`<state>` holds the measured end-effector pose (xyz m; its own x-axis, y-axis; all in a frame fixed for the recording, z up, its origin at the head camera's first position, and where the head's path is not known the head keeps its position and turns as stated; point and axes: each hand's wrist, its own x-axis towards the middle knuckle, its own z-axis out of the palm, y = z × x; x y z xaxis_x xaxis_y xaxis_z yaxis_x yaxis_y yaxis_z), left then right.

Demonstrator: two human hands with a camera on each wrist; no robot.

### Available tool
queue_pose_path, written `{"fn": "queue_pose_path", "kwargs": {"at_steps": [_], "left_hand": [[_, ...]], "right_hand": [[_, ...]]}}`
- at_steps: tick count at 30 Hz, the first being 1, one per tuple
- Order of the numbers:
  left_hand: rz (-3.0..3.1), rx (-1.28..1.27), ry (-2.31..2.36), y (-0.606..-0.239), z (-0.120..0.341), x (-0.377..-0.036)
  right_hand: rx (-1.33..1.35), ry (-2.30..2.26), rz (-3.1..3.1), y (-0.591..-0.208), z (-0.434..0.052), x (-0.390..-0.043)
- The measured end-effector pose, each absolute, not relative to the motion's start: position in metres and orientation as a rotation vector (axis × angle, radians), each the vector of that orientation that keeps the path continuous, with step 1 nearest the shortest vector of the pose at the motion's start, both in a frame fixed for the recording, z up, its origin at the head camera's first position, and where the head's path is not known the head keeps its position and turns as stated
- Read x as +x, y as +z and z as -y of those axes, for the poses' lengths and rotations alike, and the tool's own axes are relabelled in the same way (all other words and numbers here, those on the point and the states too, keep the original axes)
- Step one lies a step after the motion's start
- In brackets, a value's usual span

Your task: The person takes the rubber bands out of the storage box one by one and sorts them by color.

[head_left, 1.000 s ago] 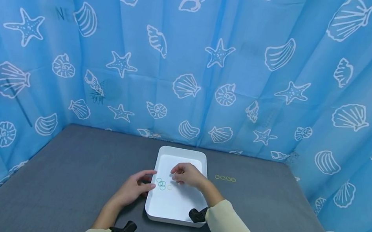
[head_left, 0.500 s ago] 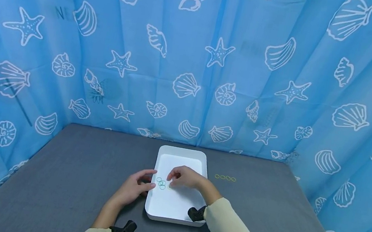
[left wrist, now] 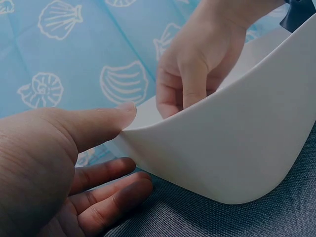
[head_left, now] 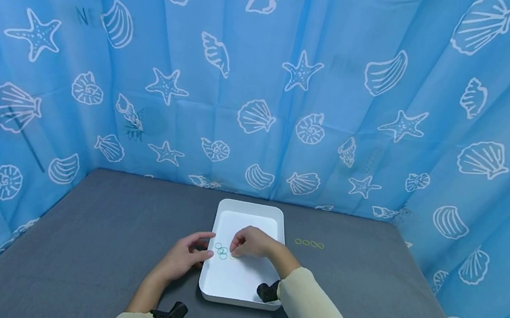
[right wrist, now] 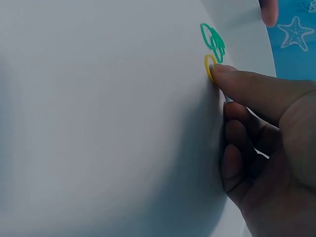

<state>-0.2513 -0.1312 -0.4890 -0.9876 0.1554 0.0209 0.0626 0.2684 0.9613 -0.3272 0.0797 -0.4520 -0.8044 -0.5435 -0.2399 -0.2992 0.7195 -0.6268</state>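
Note:
A white tray point(head_left: 242, 287) lies on the grey table. Inside it, near the left wall, are several green rubber bands point(head_left: 221, 251), overlapping, with a yellow rubber band point(right wrist: 208, 68) beside them. My right hand point(head_left: 254, 242) is down in the tray, thumb tip over the yellow band's edge, pinching it against the index finger, which is mostly hidden; the other fingers point(right wrist: 233, 163) are curled. At the tray's left side, my left hand point(head_left: 184, 255) rests its thumb point(left wrist: 106, 121) on the rim, its other fingers loosely bent beside the outer wall.
A row of several yellow rubber bands point(head_left: 309, 244) lies on the table point(head_left: 128, 228) right of the tray. Behind and at both sides hangs a blue curtain point(head_left: 267, 74) with white shells and starfish. A black wrist mount point(head_left: 268, 291) on the right arm overhangs the tray's near right corner.
My right hand has moved slightly left and down to the yellow band in the tray, its thumb now covering part of it. The left hand has stayed at the rim.

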Motion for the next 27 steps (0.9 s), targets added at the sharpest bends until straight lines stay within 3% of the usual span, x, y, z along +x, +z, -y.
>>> {"fn": "queue_pose_path", "kwargs": {"at_steps": [27], "left_hand": [[-2.415,0.221,1.848,-0.4880,0.1350,-0.2495]], "right_hand": [[-0.631,-0.870,-2.517,-0.4500,-0.0828,-0.3265]]}}
